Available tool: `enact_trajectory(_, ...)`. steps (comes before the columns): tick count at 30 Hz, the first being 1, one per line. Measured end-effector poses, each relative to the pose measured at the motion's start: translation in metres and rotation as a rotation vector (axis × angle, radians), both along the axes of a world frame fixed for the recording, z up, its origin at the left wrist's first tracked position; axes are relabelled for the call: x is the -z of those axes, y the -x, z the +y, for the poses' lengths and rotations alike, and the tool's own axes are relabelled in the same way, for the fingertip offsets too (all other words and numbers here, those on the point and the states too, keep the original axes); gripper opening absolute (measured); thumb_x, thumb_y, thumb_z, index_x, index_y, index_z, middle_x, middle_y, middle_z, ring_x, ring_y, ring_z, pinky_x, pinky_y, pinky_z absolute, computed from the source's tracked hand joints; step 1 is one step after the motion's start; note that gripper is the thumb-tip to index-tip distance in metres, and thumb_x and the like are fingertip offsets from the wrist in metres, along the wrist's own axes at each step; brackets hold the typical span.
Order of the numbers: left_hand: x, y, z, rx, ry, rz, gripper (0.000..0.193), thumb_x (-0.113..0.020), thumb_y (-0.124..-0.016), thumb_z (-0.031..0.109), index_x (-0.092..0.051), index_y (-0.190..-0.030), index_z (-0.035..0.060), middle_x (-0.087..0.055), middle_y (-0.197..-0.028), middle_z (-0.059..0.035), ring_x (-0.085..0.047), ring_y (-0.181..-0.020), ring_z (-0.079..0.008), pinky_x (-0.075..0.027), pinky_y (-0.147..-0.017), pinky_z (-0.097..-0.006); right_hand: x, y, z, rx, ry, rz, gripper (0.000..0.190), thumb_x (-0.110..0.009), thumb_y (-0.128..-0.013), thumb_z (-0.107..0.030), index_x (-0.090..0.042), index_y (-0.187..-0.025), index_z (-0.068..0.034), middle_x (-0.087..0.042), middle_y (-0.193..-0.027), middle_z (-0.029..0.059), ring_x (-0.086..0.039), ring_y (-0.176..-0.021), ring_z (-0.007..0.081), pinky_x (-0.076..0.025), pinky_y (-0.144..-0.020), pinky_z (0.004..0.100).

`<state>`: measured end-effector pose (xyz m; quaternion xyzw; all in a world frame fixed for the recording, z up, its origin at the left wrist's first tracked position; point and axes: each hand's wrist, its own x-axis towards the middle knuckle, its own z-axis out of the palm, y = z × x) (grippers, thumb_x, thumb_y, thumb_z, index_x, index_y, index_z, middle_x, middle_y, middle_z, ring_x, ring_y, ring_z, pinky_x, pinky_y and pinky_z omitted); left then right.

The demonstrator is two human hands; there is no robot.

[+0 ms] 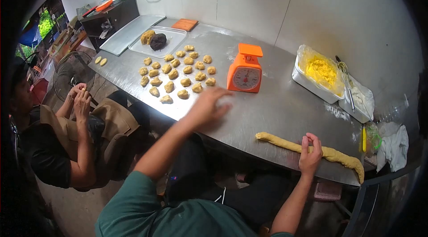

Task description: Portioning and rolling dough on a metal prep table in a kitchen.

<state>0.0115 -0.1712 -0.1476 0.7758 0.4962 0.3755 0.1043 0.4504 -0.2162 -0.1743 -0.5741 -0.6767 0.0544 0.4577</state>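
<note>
My left hand (pixel 210 106), blurred, hovers over the near side of the steel table (pixel 230 116) with fingers apart and nothing visible in it. Just beyond it, several small dough lumps (pixel 185 82) lie in loose rows. An orange dial kitchen scale (pixel 244 70) stands to the right of that hand, its top plate bare. Along the table's near right edge stretches a long yellowish dough rope (pixel 337 156), curving down at its right end. My right hand (pixel 310 154) grasps it around the middle, covering part of it.
A clear tray (pixel 180 35) holds one yellow and one dark dough mass. At right, a white tub (pixel 316 91) of yellow filling stands by a whisk (pixel 349 86) and a yellow-handled tool (pixel 364 138). On my left, a seated person (pixel 63 146) works a small piece between both hands near two shaped pieces (pixel 101 60).
</note>
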Motion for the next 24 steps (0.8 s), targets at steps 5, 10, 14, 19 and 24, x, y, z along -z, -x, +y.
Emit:
enact_trajectory(5,0.018,-0.091,-0.053,0.243,-0.006,0.001,0.057,-0.082,-0.101,0.029,-0.065,-0.151,0.0072,-0.068,-0.149,-0.0164,-0.064,-0.134,-0.0371,-0.046,-0.12,-0.0518,-0.02,0.025,-0.014,-0.196,0.015,-0.3,0.035,-0.079,-0.097,-0.026,-0.075,-0.124,-0.004,-0.076,-0.121,0.0167,-0.067,-0.12,0.0404,-0.049,-0.109,0.0523)
enact_trajectory(10,0.024,-0.119,-0.049,0.271,0.034,0.095,0.044,-0.082,-0.102,0.027,-0.069,-0.14,0.0081,-0.071,-0.134,-0.0121,-0.066,-0.122,-0.0334,-0.051,-0.108,-0.0485,-0.015,0.047,-0.023,-0.282,0.007,-0.319,0.036,-0.078,-0.1,-0.026,-0.075,-0.127,-0.004,-0.076,-0.126,0.0171,-0.067,-0.122,0.0397,-0.049,-0.109,0.0518)
enact_trajectory(14,0.023,-0.116,-0.044,0.264,0.036,0.093,0.035,-0.081,-0.101,0.024,-0.072,-0.131,0.0087,-0.073,-0.122,-0.0103,-0.068,-0.113,-0.0323,-0.053,-0.103,-0.0468,-0.011,0.045,-0.024,-0.236,0.024,-0.287,0.036,-0.079,-0.1,-0.026,-0.075,-0.127,-0.003,-0.076,-0.125,0.0166,-0.067,-0.12,0.0393,-0.049,-0.109,0.0511)
enact_trajectory(19,0.023,-0.107,-0.04,0.175,0.113,-0.105,0.027,-0.08,-0.103,0.023,-0.075,-0.125,0.009,-0.076,-0.112,-0.0103,-0.069,-0.112,-0.0313,-0.053,-0.104,-0.0463,-0.013,0.049,-0.024,-0.227,0.018,-0.28,0.036,-0.081,-0.098,-0.024,-0.076,-0.127,-0.003,-0.076,-0.123,0.0157,-0.067,-0.117,0.0388,-0.05,-0.106,0.0499)
enact_trajectory(24,0.021,-0.107,-0.041,0.222,0.021,0.057,0.033,-0.083,-0.102,0.03,-0.076,-0.126,0.0098,-0.074,-0.122,-0.0102,-0.069,-0.118,-0.0324,-0.052,-0.108,-0.0475,-0.011,0.049,-0.024,-0.206,0.032,-0.236,0.028,-0.08,-0.098,-0.018,-0.078,-0.122,-0.004,-0.074,-0.118,0.0142,-0.066,-0.112,0.0372,-0.051,-0.102,0.0488)
